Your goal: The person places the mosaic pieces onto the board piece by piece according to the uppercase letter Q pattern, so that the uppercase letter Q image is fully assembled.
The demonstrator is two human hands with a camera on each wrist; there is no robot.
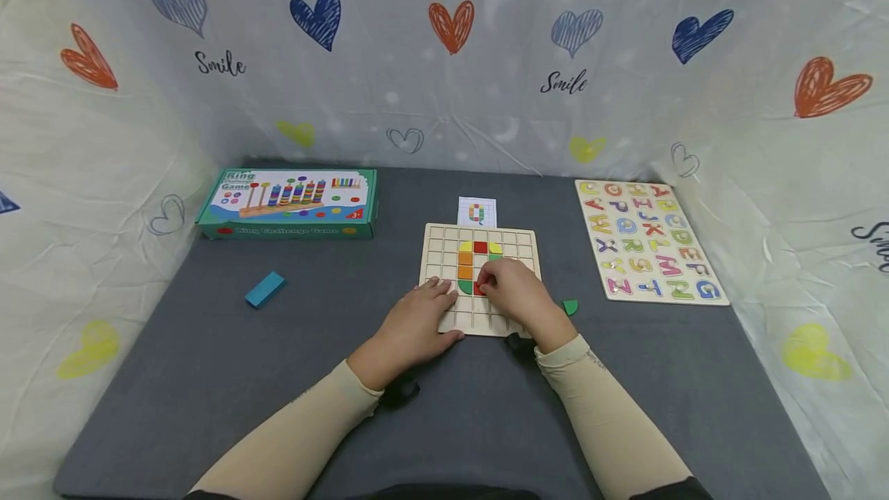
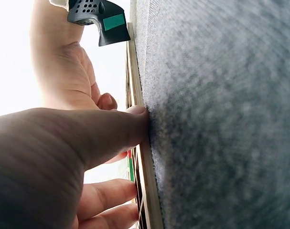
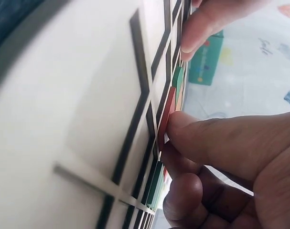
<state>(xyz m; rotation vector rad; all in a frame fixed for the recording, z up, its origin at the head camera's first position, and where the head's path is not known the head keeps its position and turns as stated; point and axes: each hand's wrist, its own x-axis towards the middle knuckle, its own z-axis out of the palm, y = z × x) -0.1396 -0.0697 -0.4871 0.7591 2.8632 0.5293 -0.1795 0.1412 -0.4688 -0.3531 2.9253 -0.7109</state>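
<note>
A wooden grid board (image 1: 434, 244) lies on the table with coloured tiles set in a ring on it: yellow, red, orange and green. My left hand (image 1: 414, 322) rests on the board's left side; its thumb (image 2: 121, 126) lies against the near edge and the other fingers lie on top. With curled fingers, my right hand (image 1: 517, 295) pinches a red tile (image 3: 167, 114) at the bottom of the ring, between thumb and index finger. That hand hides part of the ring's right side. A green quarter-round tile (image 1: 570, 307) lies on the table beside my right wrist.
A card with a coloured pattern (image 1: 477, 211) lies behind the board. At the back left is a green Ring Challenge Game box (image 1: 292, 230), with a blue block (image 1: 265, 289) in front. An alphabet board (image 1: 649, 245) lies to the right. Patterned cloth (image 1: 444, 99) hangs behind.
</note>
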